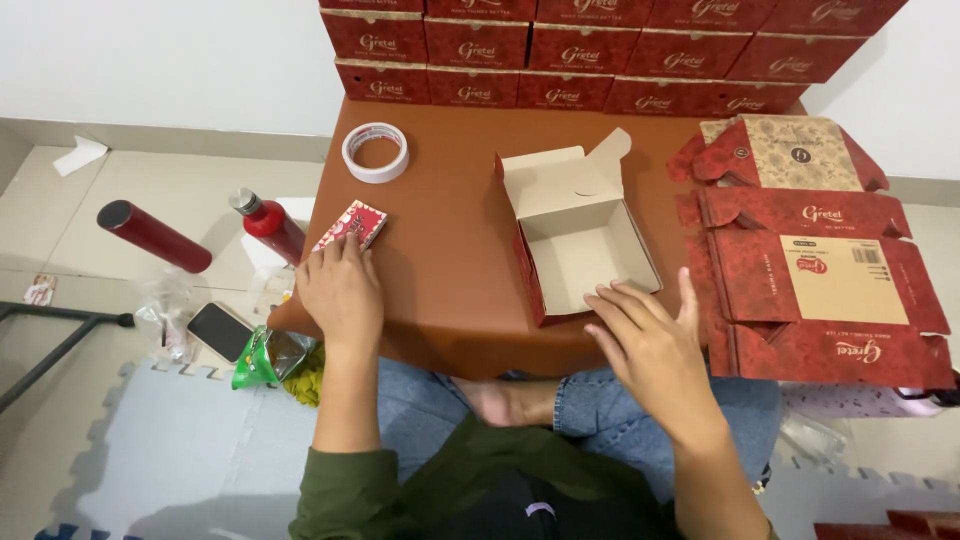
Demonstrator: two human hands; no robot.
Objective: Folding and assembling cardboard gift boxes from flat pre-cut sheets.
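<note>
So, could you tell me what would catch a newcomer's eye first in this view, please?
The open red box stands mid-table with its lid up and pale inside showing, the right hand resting at its near corner. The left hand lies flat on the brown table with its fingers on a small red patterned packet. Behind, closed red boxes are stacked along the wall, and flat unfolded cartons pile up on the right.

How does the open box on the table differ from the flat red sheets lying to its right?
The open box is folded up into shape, with walls standing and lid flap raised; the flat sheets are unfolded cartons lying spread out. The open box shows mostly its plain pale inside; the flat sheets show mostly red printed faces. The right hand touches the open box; it is not holding the flat sheets. Both are red card, both on the brown table.
</note>
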